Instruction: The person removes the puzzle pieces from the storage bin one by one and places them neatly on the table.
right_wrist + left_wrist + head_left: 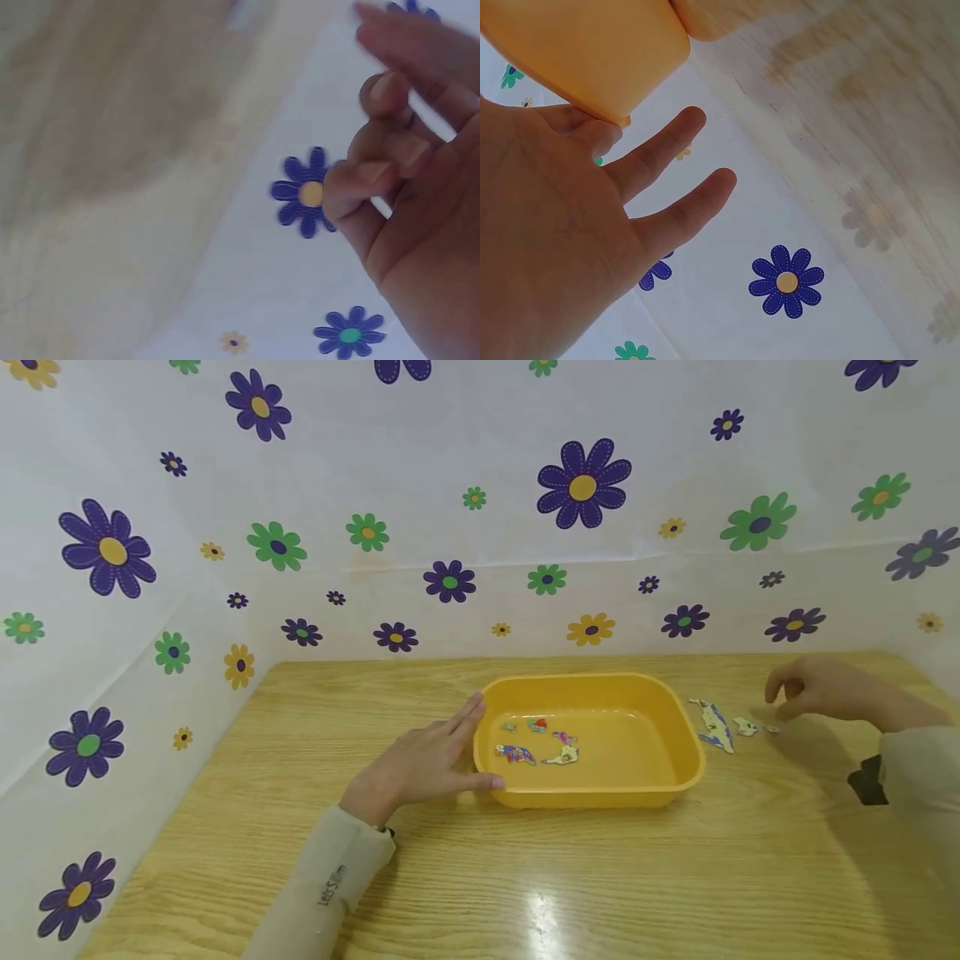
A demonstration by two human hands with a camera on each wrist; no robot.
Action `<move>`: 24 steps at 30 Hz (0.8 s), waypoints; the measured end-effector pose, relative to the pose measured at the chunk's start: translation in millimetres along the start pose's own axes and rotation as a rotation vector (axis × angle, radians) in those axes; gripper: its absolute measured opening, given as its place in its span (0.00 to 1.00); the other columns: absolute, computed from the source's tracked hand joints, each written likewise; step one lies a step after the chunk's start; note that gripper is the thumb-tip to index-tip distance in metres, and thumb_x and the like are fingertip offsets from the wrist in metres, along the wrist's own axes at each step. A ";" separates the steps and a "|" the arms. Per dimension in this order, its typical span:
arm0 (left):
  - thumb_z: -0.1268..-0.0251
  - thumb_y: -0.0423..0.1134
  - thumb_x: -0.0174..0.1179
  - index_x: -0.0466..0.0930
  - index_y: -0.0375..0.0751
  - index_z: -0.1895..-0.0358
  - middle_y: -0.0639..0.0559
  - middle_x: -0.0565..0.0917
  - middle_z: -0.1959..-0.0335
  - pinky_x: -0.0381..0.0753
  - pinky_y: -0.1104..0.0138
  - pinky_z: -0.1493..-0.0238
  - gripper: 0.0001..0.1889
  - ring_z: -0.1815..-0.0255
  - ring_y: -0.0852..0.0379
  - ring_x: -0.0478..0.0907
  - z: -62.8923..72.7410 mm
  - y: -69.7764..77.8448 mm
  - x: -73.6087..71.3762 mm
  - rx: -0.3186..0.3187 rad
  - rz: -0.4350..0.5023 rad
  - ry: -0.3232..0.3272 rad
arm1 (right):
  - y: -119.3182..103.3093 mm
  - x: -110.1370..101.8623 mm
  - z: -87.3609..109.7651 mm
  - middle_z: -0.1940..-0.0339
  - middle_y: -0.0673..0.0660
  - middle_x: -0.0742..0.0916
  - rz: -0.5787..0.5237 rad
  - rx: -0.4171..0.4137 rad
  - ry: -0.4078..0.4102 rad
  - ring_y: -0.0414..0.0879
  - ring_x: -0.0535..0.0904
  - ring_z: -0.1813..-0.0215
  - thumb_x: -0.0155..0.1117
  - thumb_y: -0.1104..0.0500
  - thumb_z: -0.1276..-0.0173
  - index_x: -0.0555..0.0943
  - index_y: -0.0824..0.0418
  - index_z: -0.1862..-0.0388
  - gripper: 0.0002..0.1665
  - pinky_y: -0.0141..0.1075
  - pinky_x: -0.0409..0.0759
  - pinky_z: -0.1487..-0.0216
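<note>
In the head view my left hand (420, 764) holds the left end of a yellow plastic tray (600, 799), thumb over the near rim and fingers along the left side. The left wrist view shows two fingers spread out below the rim. Inside the tray lie several small, irregular colourful flat pieces (517, 754). To the tray's right, on the table, are a larger white-and-blue piece (715, 727), a smaller whitish piece (745, 727) and a tiny one (772, 728). My right hand (832, 692) hovers just above the tiny piece, fingers loosely bent, nothing visible between them.
The pieces and tray rest on a light wooden table (420, 877). A white sheet (480, 527) printed with purple, green and yellow flowers rises behind it and along the sides. A dark patch (867, 781) shows beside the right sleeve.
</note>
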State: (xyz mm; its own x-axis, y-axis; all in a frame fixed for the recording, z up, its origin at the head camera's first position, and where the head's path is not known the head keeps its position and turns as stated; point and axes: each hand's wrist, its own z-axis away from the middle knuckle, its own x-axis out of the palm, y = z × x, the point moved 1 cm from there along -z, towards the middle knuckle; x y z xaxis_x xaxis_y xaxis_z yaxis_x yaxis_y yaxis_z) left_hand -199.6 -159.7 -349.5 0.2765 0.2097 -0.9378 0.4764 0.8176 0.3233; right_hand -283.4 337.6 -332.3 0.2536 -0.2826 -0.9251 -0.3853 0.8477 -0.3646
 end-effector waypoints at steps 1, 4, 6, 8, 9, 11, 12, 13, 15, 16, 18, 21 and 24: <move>0.33 0.70 0.56 0.38 0.39 0.17 0.50 0.37 0.17 0.59 0.49 0.24 0.56 0.20 0.43 0.52 -0.4 0.3 0.0 0.000 -0.004 0.000 | -2.2 -3.0 0.3 0.79 0.49 0.74 -0.031 -0.005 0.019 0.39 0.66 0.76 0.71 0.67 0.40 0.84 0.65 0.63 0.07 0.34 0.67 0.74; 0.33 0.70 0.56 0.38 0.39 0.17 0.50 0.37 0.17 0.60 0.49 0.24 0.56 0.20 0.43 0.52 -1.1 0.6 0.0 -0.002 -0.012 0.001 | -11.2 -11.2 -0.6 0.80 0.50 0.73 -0.080 -0.021 0.056 0.39 0.65 0.78 0.71 0.66 0.38 0.85 0.69 0.54 0.13 0.33 0.65 0.76; 0.33 0.70 0.56 0.38 0.39 0.17 0.50 0.37 0.17 0.59 0.49 0.24 0.56 0.20 0.43 0.52 -1.2 0.7 0.0 -0.004 -0.012 -0.001 | -18.8 -15.9 -3.0 0.81 0.50 0.72 -0.092 -0.030 0.063 0.39 0.64 0.79 0.71 0.66 0.37 0.84 0.70 0.50 0.16 0.33 0.64 0.77; 0.33 0.70 0.56 0.38 0.39 0.17 0.50 0.37 0.17 0.59 0.49 0.24 0.56 0.20 0.42 0.52 -1.0 0.5 -0.2 -0.006 -0.009 -0.002 | -27.0 -20.1 -6.2 0.81 0.50 0.72 -0.095 -0.039 0.064 0.38 0.63 0.80 0.71 0.66 0.37 0.84 0.70 0.49 0.17 0.33 0.63 0.78; 0.33 0.70 0.56 0.38 0.39 0.17 0.50 0.37 0.17 0.60 0.49 0.25 0.56 0.20 0.42 0.53 -0.6 0.3 -0.4 -0.009 -0.007 -0.002 | -31.4 -22.1 -8.1 0.81 0.50 0.72 -0.098 -0.044 0.060 0.38 0.62 0.80 0.71 0.66 0.36 0.84 0.70 0.48 0.18 0.33 0.63 0.78; 0.33 0.70 0.56 0.38 0.39 0.17 0.50 0.37 0.17 0.60 0.48 0.25 0.56 0.20 0.41 0.53 -0.4 0.2 0.0 -0.009 -0.006 -0.003 | -39.0 -24.8 -11.2 0.81 0.49 0.71 -0.111 -0.056 0.053 0.39 0.62 0.79 0.71 0.65 0.36 0.84 0.69 0.46 0.19 0.33 0.63 0.78; 0.33 0.70 0.56 0.38 0.39 0.17 0.50 0.37 0.17 0.60 0.48 0.25 0.56 0.21 0.41 0.53 -0.2 0.1 0.1 -0.008 -0.007 -0.003 | -42.6 -25.9 -12.6 0.81 0.49 0.72 -0.116 -0.071 0.049 0.39 0.63 0.79 0.71 0.66 0.36 0.84 0.69 0.46 0.18 0.32 0.64 0.78; 0.33 0.70 0.56 0.38 0.39 0.17 0.50 0.37 0.17 0.60 0.48 0.25 0.56 0.21 0.41 0.54 0.0 -0.1 0.4 -0.009 -0.006 -0.004 | -45.8 -27.0 -13.6 0.81 0.49 0.72 -0.129 -0.083 0.046 0.39 0.63 0.80 0.71 0.66 0.35 0.84 0.69 0.46 0.19 0.33 0.64 0.78; 0.33 0.70 0.56 0.38 0.39 0.17 0.50 0.37 0.17 0.60 0.47 0.25 0.56 0.21 0.40 0.54 0.2 -0.4 1.0 -0.008 -0.001 -0.004 | -52.0 -28.9 -15.6 0.81 0.50 0.72 -0.146 -0.105 0.040 0.39 0.63 0.79 0.70 0.66 0.35 0.84 0.69 0.46 0.19 0.33 0.64 0.78; 0.33 0.70 0.56 0.38 0.39 0.17 0.50 0.37 0.17 0.60 0.48 0.25 0.56 0.21 0.40 0.54 0.1 -0.5 1.4 -0.006 -0.001 -0.004 | -54.8 -29.9 -16.6 0.81 0.50 0.72 -0.153 -0.122 0.042 0.39 0.64 0.80 0.70 0.66 0.35 0.84 0.69 0.46 0.18 0.33 0.64 0.78; 0.33 0.71 0.56 0.38 0.39 0.17 0.50 0.37 0.17 0.60 0.47 0.25 0.56 0.21 0.40 0.54 0.0 -0.5 1.9 -0.003 0.002 -0.003 | -60.3 -31.8 -18.5 0.81 0.50 0.72 -0.157 -0.168 0.043 0.39 0.64 0.80 0.70 0.68 0.35 0.84 0.70 0.47 0.18 0.32 0.65 0.79; 0.33 0.70 0.56 0.38 0.39 0.17 0.49 0.37 0.17 0.59 0.48 0.25 0.56 0.21 0.40 0.54 -0.2 -0.4 1.9 0.002 0.004 0.001 | -69.1 -34.8 -22.1 0.81 0.50 0.74 -0.163 -0.227 0.043 0.39 0.65 0.79 0.70 0.68 0.36 0.84 0.70 0.47 0.18 0.33 0.66 0.79; 0.33 0.70 0.56 0.39 0.38 0.17 0.48 0.37 0.17 0.59 0.48 0.24 0.56 0.20 0.40 0.53 -0.7 0.1 1.1 0.007 0.003 0.003 | -78.4 -36.8 -27.3 0.80 0.48 0.74 -0.162 -0.259 0.031 0.39 0.66 0.78 0.71 0.68 0.36 0.85 0.70 0.47 0.18 0.33 0.68 0.77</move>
State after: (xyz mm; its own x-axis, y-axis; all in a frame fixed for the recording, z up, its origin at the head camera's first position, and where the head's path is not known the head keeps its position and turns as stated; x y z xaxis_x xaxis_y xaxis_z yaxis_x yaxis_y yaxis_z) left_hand -199.9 -159.0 -350.6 0.2756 0.2132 -0.9373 0.4812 0.8135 0.3265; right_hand -286.7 269.3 -272.6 0.3044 -0.4221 -0.8539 -0.5566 0.6487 -0.5190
